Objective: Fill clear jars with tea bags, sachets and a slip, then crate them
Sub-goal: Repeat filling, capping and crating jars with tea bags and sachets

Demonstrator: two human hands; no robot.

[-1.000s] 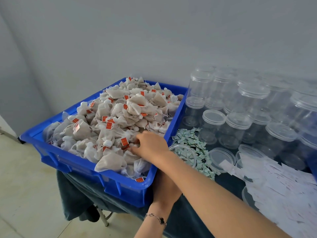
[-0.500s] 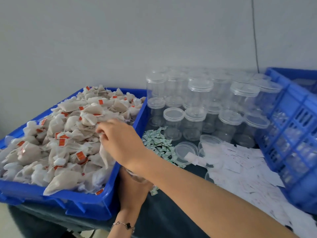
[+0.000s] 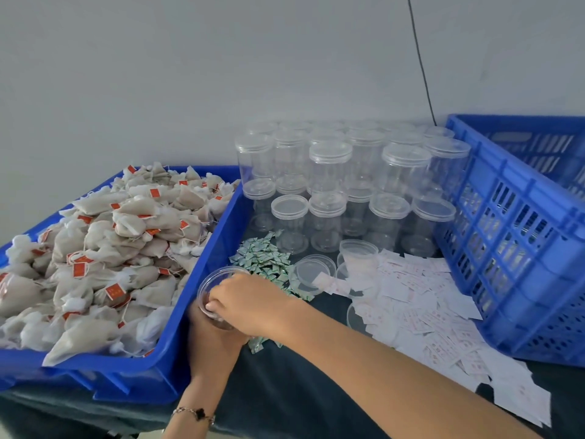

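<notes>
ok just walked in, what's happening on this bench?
A person is packing tea into clear jars. The left hand grips an open jar beside the blue tray of tea bags, and the right hand has its fingers down in the jar's mouth. Green sachets and paper slips lie just beyond on the dark table, with lidded empty jars stacked behind. The blue crate stands at the right.
</notes>
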